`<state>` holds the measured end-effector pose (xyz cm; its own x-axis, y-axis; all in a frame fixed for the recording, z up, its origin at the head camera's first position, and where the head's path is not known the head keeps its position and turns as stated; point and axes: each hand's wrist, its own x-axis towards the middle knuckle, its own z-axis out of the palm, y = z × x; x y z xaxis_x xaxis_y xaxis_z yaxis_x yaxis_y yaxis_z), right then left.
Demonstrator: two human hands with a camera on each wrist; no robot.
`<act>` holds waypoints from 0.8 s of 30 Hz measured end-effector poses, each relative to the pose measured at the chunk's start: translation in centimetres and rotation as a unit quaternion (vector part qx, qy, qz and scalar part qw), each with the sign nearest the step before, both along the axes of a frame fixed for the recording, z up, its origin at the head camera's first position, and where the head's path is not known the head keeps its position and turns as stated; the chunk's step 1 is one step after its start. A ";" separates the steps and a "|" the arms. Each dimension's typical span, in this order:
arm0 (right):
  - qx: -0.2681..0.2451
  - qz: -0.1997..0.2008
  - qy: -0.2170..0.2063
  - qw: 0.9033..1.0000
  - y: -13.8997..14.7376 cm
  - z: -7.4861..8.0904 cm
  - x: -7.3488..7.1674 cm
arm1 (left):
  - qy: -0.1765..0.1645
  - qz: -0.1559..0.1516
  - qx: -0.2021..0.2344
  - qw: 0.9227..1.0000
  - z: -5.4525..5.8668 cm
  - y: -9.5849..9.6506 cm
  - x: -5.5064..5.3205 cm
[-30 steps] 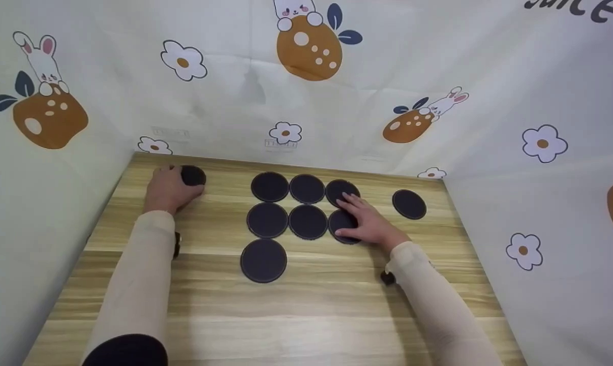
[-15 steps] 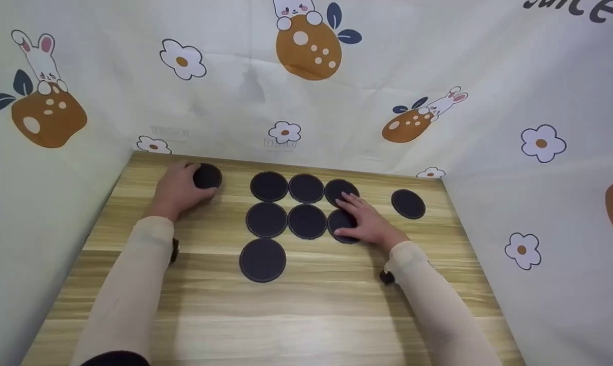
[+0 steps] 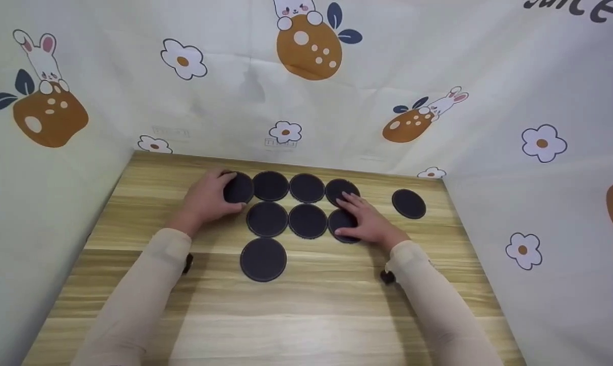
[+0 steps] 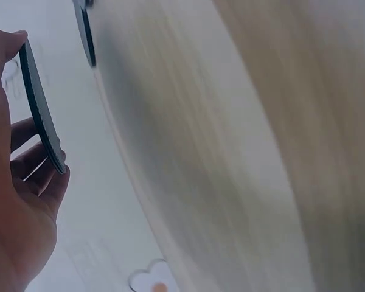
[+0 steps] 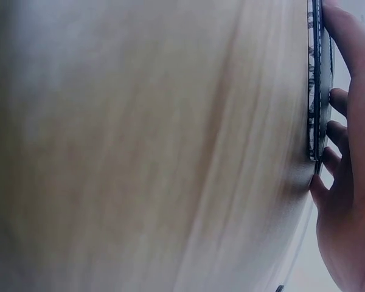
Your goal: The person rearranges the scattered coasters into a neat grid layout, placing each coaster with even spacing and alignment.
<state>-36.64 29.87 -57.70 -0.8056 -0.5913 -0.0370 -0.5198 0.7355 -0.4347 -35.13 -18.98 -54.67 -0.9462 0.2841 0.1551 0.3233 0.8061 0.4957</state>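
My left hand (image 3: 207,201) grips a round black coaster (image 3: 239,188) by its edge, thumb on the near side and fingers on the far side. The left wrist view shows this coaster (image 4: 41,106) raised off the tabletop. Just right of it, two rows of three black coasters lie edge to edge, starting with a back-left coaster (image 3: 271,185). My right hand (image 3: 370,221) rests on the right end, its fingertips on the back-right coaster (image 3: 341,190) and its thumb on the front-right coaster (image 3: 341,226), partly covering both.
Below the left column lies a single coaster (image 3: 264,259). Another coaster (image 3: 408,204) sits apart at the right. The wooden tabletop (image 3: 296,320) is bounded by a printed cloth (image 3: 235,96) at the back and both sides.
My left hand has carried its coaster rightward from the far left, up beside the back row. The right hand and the laid-out coasters stay put.
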 end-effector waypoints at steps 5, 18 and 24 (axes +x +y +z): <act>0.000 -0.001 0.004 1.000 0.0 0.0 0.0 | -0.005 -0.033 -0.002 0.999 0.5 2.1 1.0; 0.002 0.000 0.002 1.000 0.1 0.2 0.2 | 0.013 -0.106 -0.018 0.994 1.2 7.0 2.8; 0.002 0.000 0.004 1.000 0.1 0.1 0.1 | 0.013 -0.123 -0.030 0.992 1.2 8.8 3.8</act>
<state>-36.49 29.96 -57.60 -0.8058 -0.5913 -0.0336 -0.5231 0.7372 -0.4276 -31.38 -10.16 -53.48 -0.8432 0.5147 0.1549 0.5256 0.7289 0.4387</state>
